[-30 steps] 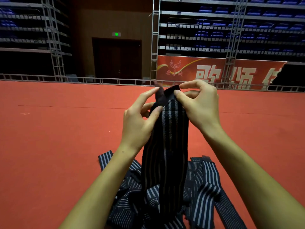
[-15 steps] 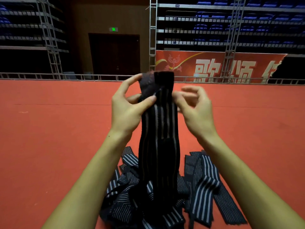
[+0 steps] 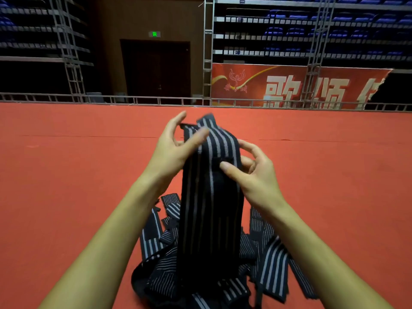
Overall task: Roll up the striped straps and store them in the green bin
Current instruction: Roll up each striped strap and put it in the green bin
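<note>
A black strap with white stripes (image 3: 211, 197) hangs upright in front of me, its top end folded over. My left hand (image 3: 176, 150) pinches the top left edge between thumb and fingers. My right hand (image 3: 252, 170) grips the strap's right side a little lower, thumb pressed on the front. Below, a pile of several more striped straps (image 3: 272, 264) lies tangled on the red floor. No green bin is in view.
The red carpeted floor (image 3: 66, 175) stretches out on all sides. A low metal rail (image 3: 133, 100) runs along its far edge, with scaffolding, a red banner (image 3: 289, 85) and dark stands behind.
The strap's top end has come down and folded toward me. My right hand slid lower along its right side, and my left hand shifted right over the top.
</note>
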Demonstrator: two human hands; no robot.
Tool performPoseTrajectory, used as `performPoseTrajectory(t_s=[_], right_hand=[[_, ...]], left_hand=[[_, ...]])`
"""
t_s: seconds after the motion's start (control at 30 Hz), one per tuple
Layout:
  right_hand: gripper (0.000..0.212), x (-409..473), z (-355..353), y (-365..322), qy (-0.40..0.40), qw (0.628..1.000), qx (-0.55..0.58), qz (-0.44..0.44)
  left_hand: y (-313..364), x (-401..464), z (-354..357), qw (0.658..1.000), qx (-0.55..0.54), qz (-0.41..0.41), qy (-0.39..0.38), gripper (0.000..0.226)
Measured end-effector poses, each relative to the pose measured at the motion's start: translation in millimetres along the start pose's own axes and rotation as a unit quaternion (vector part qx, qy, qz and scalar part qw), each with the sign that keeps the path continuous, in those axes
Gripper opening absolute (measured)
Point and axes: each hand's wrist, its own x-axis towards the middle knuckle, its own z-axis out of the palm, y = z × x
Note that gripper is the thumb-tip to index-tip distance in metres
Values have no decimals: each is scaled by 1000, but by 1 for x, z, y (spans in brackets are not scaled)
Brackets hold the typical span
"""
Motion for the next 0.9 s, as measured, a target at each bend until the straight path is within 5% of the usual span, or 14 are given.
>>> performPoseTrajectory(t_s=[0.13,0.33,0.67,0.9], right_hand=[[65,8,-5,5,69,996,-14,46],[49,10,-25,2,144,987,-73,4],[25,10,12,4,50,949,-301,-75],[58,7,12,-8,-70,994,-50,65]], left_hand=[[-15,-22,-4,994,79,19,-69,91],[-29,-13,-28,985,161,55,26,83],[-36,-12,6,962,266,66,12,67],[-35,-14,10,935,346,78,16,86]])
